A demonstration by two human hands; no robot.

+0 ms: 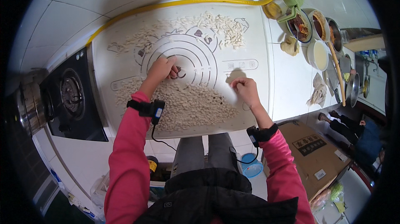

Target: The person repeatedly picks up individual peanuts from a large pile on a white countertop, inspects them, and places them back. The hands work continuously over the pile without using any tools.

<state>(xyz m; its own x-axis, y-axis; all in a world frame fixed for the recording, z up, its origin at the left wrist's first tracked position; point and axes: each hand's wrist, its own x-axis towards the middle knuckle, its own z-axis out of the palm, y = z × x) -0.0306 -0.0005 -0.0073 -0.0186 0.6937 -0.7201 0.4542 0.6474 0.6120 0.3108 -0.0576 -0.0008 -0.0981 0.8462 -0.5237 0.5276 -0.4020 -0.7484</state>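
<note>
A white pastry mat (243,52) with printed circles covers the counter before me. Many small pale dough pieces (193,108) are spread along its near side, and longer dough pieces (231,30) lie scattered along the far side. Over the printed circles is my left hand (164,67), its fingers bent and close together; whether it pinches a bit of dough is not plain. My right hand (245,89) hovers at the right part of the mat, fingers curled in, and I cannot see whether anything is between them.
A gas stove (72,94) adjoins the mat on the left. A yellow hose (187,2) runs behind. At the right stand bowls of sauce (300,27), a bowl of pale liquid (318,56), a wooden rolling pin (337,71) and a cardboard box (309,149). Another person (359,136) is at far right.
</note>
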